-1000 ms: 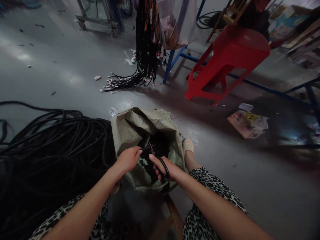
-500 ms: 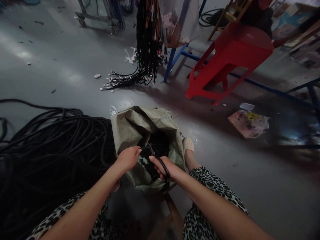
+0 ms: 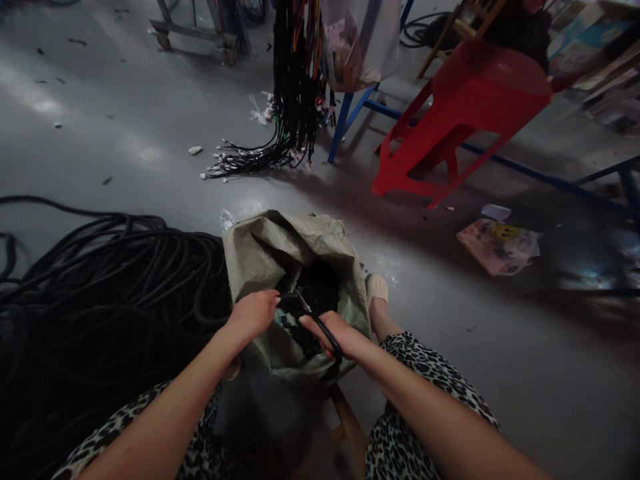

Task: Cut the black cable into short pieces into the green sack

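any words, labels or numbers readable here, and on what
None can be read.
Pink packet on the floor: a yellow smiley print, any lettering too blurred.
Clear hanging bag: printed paper inside, too small to read.
Cardboard boxes at top right: coloured print, blurred.
Woven sack: no print visible.

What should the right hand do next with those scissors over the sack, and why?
Probably close the scissors on the black tubing that the left hand pinches. The right hand has its fingers through the handle loop, and the blades point at that piece, right above the open woven sack.
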Demonstrator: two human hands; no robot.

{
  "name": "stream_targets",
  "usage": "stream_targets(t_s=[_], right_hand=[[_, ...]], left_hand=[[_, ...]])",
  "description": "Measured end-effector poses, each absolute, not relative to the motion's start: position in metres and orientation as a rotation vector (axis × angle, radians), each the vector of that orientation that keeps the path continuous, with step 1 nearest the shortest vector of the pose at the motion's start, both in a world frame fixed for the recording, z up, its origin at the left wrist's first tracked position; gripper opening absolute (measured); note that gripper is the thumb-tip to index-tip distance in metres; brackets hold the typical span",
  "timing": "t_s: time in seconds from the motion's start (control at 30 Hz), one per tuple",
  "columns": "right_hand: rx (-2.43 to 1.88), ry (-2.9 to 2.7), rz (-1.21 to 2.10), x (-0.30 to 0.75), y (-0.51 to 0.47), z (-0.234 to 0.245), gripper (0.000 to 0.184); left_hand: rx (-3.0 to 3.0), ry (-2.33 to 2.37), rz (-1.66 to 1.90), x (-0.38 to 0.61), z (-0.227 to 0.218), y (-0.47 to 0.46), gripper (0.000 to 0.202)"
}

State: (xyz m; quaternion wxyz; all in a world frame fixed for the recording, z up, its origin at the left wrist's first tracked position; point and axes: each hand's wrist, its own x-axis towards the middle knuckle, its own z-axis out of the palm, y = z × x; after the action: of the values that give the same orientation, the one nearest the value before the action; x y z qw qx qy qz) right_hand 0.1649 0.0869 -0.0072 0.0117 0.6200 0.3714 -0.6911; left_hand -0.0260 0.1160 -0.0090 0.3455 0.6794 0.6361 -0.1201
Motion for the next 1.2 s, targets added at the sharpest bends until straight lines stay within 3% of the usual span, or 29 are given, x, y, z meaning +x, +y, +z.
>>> stream_targets(t_s=[0.1,0.3,0.6,1.2], right_hand=[[1.937,1.214,-1.986,0.165,0.089,-0.006,0.048],[1.992,1.229,-1.948,0.167,0.089,-0.015,0.054],[1.947,0.959,-2.362,0.163,0.093,-0.006,0.052],[1.925,1.085,-2.364,0.156,0.089,-0.012,0.050]], left_hand=[[1.769,1.662,-0.321,-0.026,-0.008,0.116,0.035],[1.775,1.703,-0.293,-0.024,-0.002,0.118,0.034],[1.535,1.762,0.088,-0.025,-0.006,0.123,0.036],[1.477,1.586,0.108,-0.017,-0.010,0.116,0.035]])
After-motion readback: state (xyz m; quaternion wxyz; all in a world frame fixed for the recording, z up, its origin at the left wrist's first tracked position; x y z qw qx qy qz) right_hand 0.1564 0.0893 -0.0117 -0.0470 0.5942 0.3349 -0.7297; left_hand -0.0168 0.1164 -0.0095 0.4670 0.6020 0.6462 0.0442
